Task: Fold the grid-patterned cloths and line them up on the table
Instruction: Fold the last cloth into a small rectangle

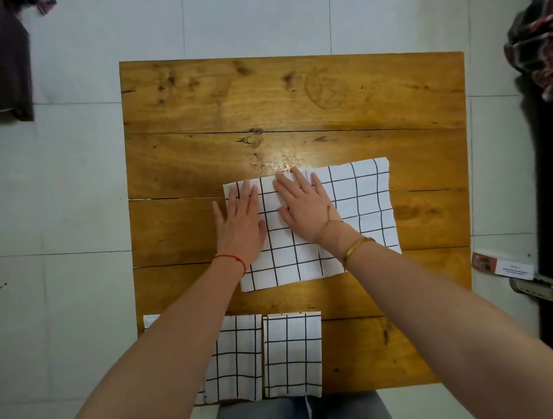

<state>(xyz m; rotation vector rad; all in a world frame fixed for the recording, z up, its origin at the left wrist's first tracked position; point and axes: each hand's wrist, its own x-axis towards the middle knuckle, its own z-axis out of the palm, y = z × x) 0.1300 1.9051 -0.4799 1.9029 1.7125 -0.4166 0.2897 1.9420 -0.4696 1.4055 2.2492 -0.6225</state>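
Cloth in hand: a grid-patterned cloth (355, 214) lies spread at the centre of the frame on the wooden bench (290, 104).
Left hand (240, 220): flat, fingers straight, pressing the cloth's left part; grasping nothing.
Right hand (304, 206): also flat and released, pressing beside the left hand.
Done so far: two folded cloths (293, 352) sit side by side at the lower edge of the frame, a third partly hidden under the left forearm.
Doing it well: smooth outward toward the right edge, square the corners along the grid lines, then fold to match the finished ones.
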